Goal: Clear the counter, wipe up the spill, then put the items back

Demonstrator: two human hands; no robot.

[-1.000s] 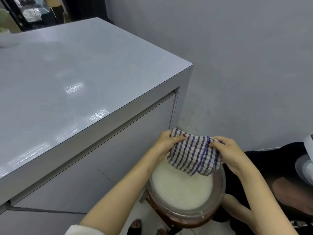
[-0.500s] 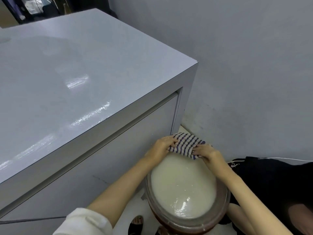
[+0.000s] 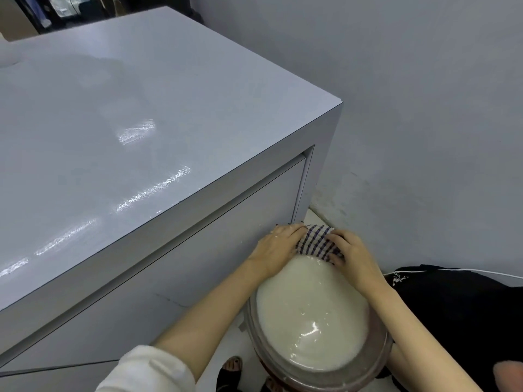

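The grey counter (image 3: 141, 114) fills the left of the view, its glossy top bare but for streaks of reflected light, and a flat drawer front (image 3: 198, 264) runs beneath its edge. Down beside its corner, low by the pale grey wall (image 3: 410, 108), a round clear basin (image 3: 319, 374) sits full of milky white liquid (image 3: 311, 315). At the basin's far rim, both hands hold a blue-and-white checked cloth (image 3: 318, 243) bunched up small. The left hand (image 3: 278, 247) has its fingers curled over the cloth's left end, and the right hand (image 3: 355, 258) clamps the right end, fingers wrapped down around it. The cloth's lower edge lies right at the surface of the liquid, close against the drawer front's corner.

To the right of the basin lies something of black fabric (image 3: 458, 312) with a thin white cord (image 3: 458, 269) across its top; there is a small white mark on the fabric, too small to read. A sandalled foot with dark-painted toenails (image 3: 231, 369) shows on the floor just left of the basin. A white sleeve (image 3: 147, 372) covers the left upper arm.

A second ago the cloth hung spread open between the hands, well above the liquid; half a second ago it was already gathered, and now it is squeezed tighter and lower, the hands closer together. The view has also tilted so that more of the basin shows.
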